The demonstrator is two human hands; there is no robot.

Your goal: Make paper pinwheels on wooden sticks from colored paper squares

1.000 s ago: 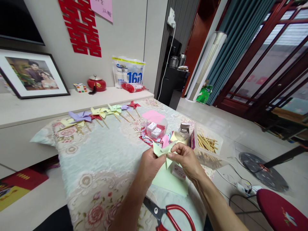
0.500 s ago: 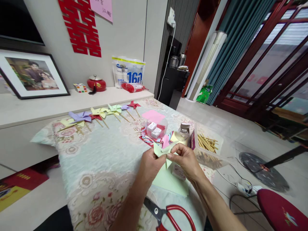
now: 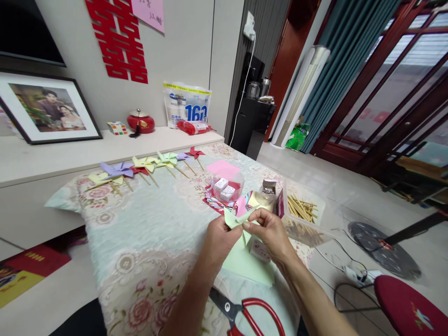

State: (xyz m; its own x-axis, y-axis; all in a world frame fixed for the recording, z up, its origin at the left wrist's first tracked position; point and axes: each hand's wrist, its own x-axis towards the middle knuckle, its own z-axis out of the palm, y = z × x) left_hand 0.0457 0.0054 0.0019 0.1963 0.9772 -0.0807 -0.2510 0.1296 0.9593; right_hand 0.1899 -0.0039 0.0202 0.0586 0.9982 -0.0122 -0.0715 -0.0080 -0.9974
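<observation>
Floral cloth is covering the table [image 3: 147,238], which is standing beside a pale sideboard [image 3: 52,156]. Both hands are meeting above the near right part of it. The left hand [image 3: 219,240] is pinching a folded light-green paper piece [image 3: 235,219] from the left, fingers closed on it. The right hand [image 3: 271,233] is gripping the same piece from the right, thumb and forefinger pressed together on a flap. A flat green sheet [image 3: 245,266] is lying just beneath them, with what seems to be a small box [image 3: 259,250] resting on it. Red-handled scissors [image 3: 245,310] are lying near the front edge. Finished pinwheels [image 3: 143,165] are lining the far side, and a clear tray of wooden sticks [image 3: 301,210] is sitting to the right.
</observation>
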